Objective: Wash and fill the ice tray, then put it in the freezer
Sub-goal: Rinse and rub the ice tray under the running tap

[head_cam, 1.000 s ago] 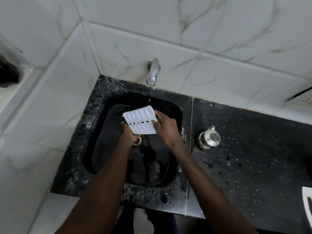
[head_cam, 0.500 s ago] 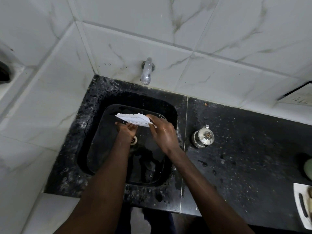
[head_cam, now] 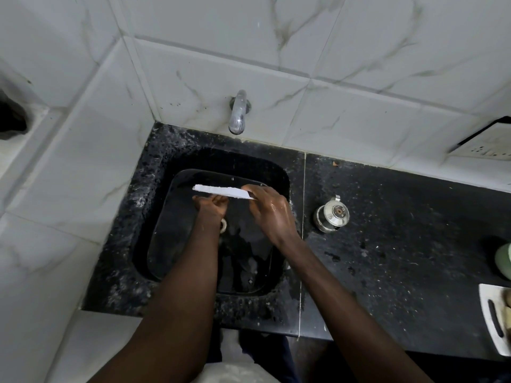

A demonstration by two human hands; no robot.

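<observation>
The white ice tray (head_cam: 221, 191) hangs over the black sink (head_cam: 177, 189), turned so I see only its thin edge. My left hand (head_cam: 211, 207) grips it from beneath at its left part. My right hand (head_cam: 271, 211), wet, holds its right end with the fingers over the top. The chrome tap (head_cam: 238, 113) sticks out of the tiled wall behind the sink; no stream of water shows under it. The tray's cavities are hidden at this angle.
A black speckled counter (head_cam: 401, 230) runs to the right of the sink. On it stand a small steel lidded pot (head_cam: 332, 215), a green object (head_cam: 504, 259) at the right edge and a white dish (head_cam: 495, 317). White marble tiles close the left and back sides.
The tray has tipped from face-on, with its cavities showing, to edge-on. Both hands kept hold of it and stayed over the sink.
</observation>
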